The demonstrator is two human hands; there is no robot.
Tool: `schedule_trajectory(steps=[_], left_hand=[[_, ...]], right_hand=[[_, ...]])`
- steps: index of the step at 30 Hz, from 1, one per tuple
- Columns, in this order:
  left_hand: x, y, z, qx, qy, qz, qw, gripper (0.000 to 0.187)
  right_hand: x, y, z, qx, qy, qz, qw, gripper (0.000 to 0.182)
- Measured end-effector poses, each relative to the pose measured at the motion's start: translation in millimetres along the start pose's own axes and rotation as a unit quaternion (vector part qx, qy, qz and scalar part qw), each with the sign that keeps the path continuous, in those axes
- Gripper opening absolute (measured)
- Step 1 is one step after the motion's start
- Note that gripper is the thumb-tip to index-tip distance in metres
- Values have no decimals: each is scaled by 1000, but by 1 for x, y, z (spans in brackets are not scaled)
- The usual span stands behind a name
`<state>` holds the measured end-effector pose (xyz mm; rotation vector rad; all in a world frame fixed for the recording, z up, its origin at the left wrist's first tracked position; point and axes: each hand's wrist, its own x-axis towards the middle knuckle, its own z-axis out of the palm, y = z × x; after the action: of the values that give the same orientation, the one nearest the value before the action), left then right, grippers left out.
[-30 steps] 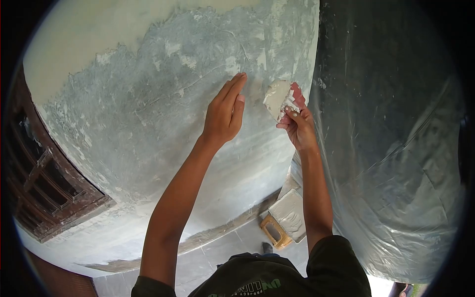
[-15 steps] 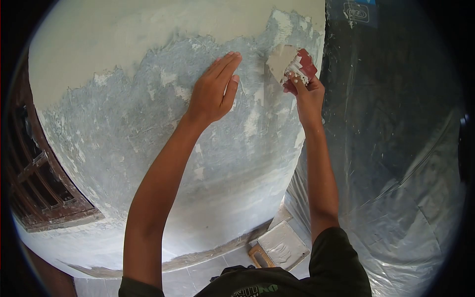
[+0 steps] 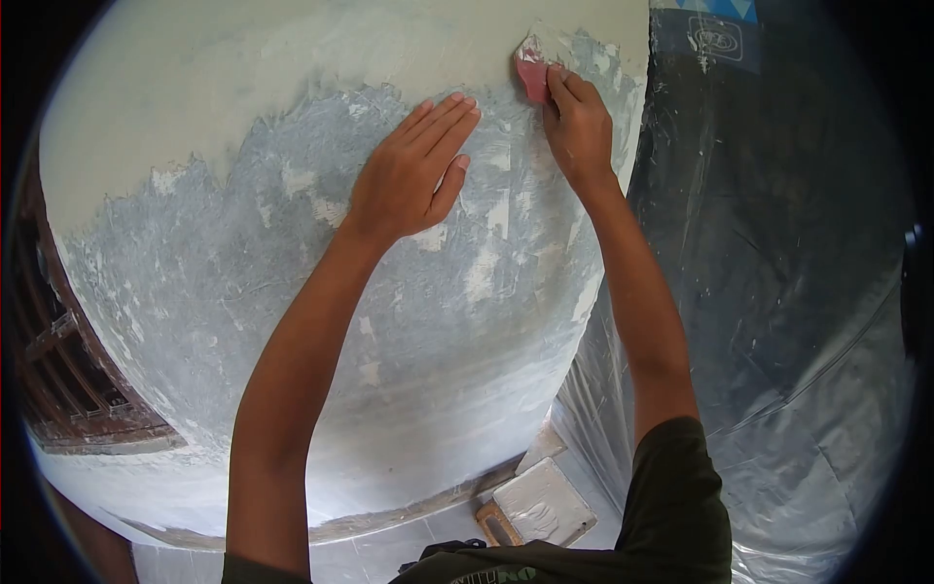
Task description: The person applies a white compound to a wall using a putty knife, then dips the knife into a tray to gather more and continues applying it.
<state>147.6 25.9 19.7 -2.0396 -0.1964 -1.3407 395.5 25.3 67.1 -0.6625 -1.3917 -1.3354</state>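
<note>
My left hand (image 3: 413,165) rests flat against the wall (image 3: 233,273), fingers stretched out and together, holding nothing. In my right hand (image 3: 579,127) is a red putty scraper (image 3: 532,78), gripped between thumb and fingers. Whitish putty covers the scraper's upper part, which meets the wall near the lower border of the cream putty coat (image 3: 263,58). Below that ragged border the surface is grey, with scattered white patches.
Dark plastic sheeting (image 3: 778,243) hangs along the wall's right edge. A brown window frame (image 3: 88,389) with bars is at the left. On the tiled floor below stands a square, putty-smeared tray (image 3: 545,501) beside a brown-framed object (image 3: 498,526).
My right hand has moved up and left with the scraper, from the grey area to the border of the cream coat. My left hand stays flat on the wall. The view has shifted slightly.
</note>
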Motion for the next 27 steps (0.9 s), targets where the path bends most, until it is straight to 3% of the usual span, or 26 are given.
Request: schedule_trajectory(steps=[2,7,8,10,14,20,23,25,27], left_hand=[[-1,1,0,-1,5,-3,1000,46],[0,1,2,-1,5,-3,1000,46],[-1,1,2,3,4,-4,1000,46],[-1,1,1,-1,3,-5,1000,46],[-1,1,-3,-24,10,-7,1000,46],[-5,-9,-18,-11,-11,11,1000,48],[-6,-12,-21,0,-5,3,1000,49],[-7,-10,-21,-2,-4,5,1000,49],[-5,-11,-21,-5,-2,8,1000,49]], right_hand=[[-26,-19,-9,15,-52,46,997,43],[-25,-41,-25,77,-20,95,992,43],[-10,-29,-18,54,19,78,995,42],[20,-15,-14,-13,-12,89,996,41],[7,-18,-1,-23,-62,56,996,39],[-31,-66,-35,102,-68,108,987,41],[17,-35,-23,42,-33,144,988,37],[34,-17,-8,-46,-32,81,995,35],[23,-27,-3,-36,-45,75,996,35]])
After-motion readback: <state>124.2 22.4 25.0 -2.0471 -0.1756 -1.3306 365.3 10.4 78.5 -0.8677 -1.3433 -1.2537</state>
